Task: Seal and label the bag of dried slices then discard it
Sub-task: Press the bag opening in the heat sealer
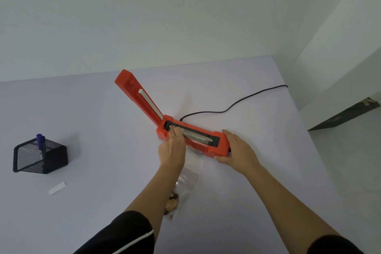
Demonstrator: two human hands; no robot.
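A red heat sealer (214, 142) lies in the middle of the table with its lid arm (140, 97) raised up to the left. A clear plastic bag (190, 173) runs from the sealer's bar toward me, with brown dried slices (172, 204) at its near end, partly hidden by my left forearm. My left hand (172, 146) pinches the bag's open end on the sealing bar. My right hand (237, 148) grips the sealer's right end. A white label strip (57, 187) lies at the left.
A black mesh pen holder (41, 156) with a blue marker (40, 144) stands at the left. The sealer's black power cord (233, 107) trails across the table to the back right. The table's right edge (305, 130) drops to the floor.
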